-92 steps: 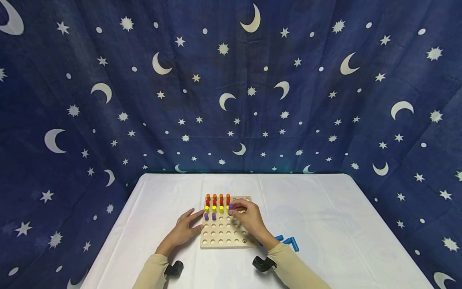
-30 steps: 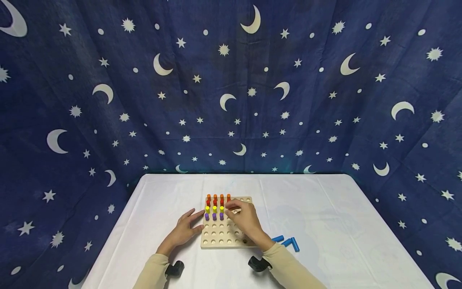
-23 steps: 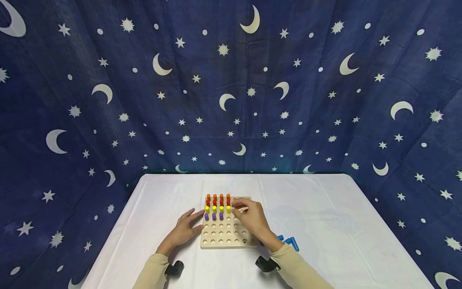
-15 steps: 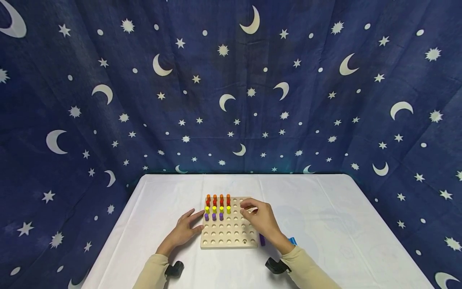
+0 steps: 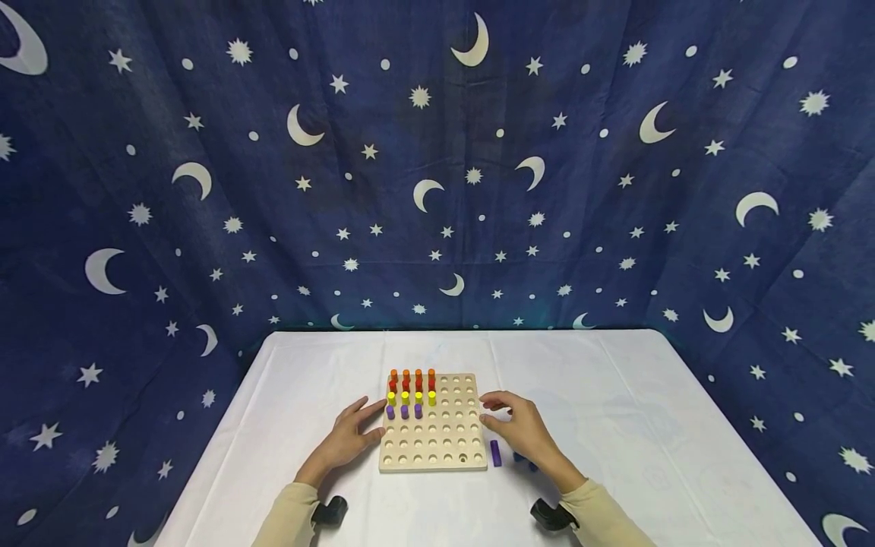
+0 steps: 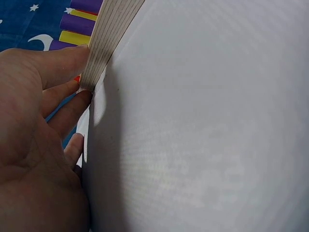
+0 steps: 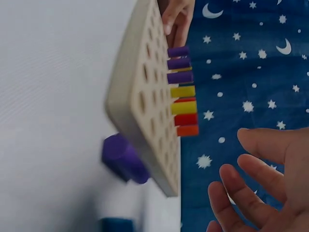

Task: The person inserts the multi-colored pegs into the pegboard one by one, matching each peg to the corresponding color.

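A light wooden pegboard [image 5: 447, 467] lies on the table, its left half set with rows of upright pegs: orange pegs [image 5: 418, 374] at the back, then red pegs [image 5: 419, 386], yellow pegs [image 5: 418, 399] and three purple pegs [image 5: 405, 412]. My left hand [image 5: 345, 439] rests at the board's left side, fingers spread, with thumb and fingertips touching the edge in the left wrist view. Just right of the board is my right hand [image 5: 525, 431], fingers loosely bent and holding nothing. A loose purple peg [image 5: 495, 453] lies on the cloth by the board's front right corner.
Blue pegs [image 5: 518, 457] lie under the right forearm, mostly hidden by it. White cloth [image 5: 615, 410] covers the table. A dark blue curtain [image 5: 383, 190] with moons and stars hangs behind and at both sides.
A third purple peg, earlier pinched in the right hand, now stands in the purple row. The right hand has since moved right, off the board, with nothing in it. The left hand stays put.
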{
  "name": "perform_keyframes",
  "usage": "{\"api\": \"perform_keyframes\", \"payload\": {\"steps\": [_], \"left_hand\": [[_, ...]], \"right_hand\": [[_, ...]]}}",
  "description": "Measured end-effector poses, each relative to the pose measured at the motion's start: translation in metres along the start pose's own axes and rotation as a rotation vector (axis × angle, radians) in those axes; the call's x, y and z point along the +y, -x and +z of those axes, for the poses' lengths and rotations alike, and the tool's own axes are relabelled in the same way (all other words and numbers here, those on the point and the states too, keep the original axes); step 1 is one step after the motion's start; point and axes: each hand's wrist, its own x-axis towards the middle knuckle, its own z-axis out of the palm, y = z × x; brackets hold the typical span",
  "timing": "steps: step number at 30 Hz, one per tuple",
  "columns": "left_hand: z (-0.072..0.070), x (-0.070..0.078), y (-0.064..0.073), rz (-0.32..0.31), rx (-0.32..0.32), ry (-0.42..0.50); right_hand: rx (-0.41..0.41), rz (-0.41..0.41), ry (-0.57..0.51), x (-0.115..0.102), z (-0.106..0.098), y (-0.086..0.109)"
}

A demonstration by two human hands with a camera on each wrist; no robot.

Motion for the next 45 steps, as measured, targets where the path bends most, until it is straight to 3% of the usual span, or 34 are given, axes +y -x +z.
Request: {"api": "perform_keyframes", "payload": {"steps": [17,21,29,38,45], "left_hand": [[-0.001,-0.001,-0.001,-0.006,0.005,-0.004],[-0.002,-0.001,0.000,0.003,0.011,-0.002],[-0.001,0.000,0.001,0.021,0.011,-0.007],[-0.001,-0.002,0.001,0.023,0.007,-0.011],[0.000,-0.004,0.000,0.027,0.010,-0.007]], "right_hand": [[-0.236,-0.043,0.146,0.038,-0.008,0.015],[-0.255,-0.057,0.173,0.041,-0.008,0.016],[-0.266,-0.007,0.208,0.044,-0.008,0.019],[-0.304,-0.037,0.081,0.042,-0.009,0.022],[-0.219,0.021,-0.023,0.038,-0.008,0.022]]}}
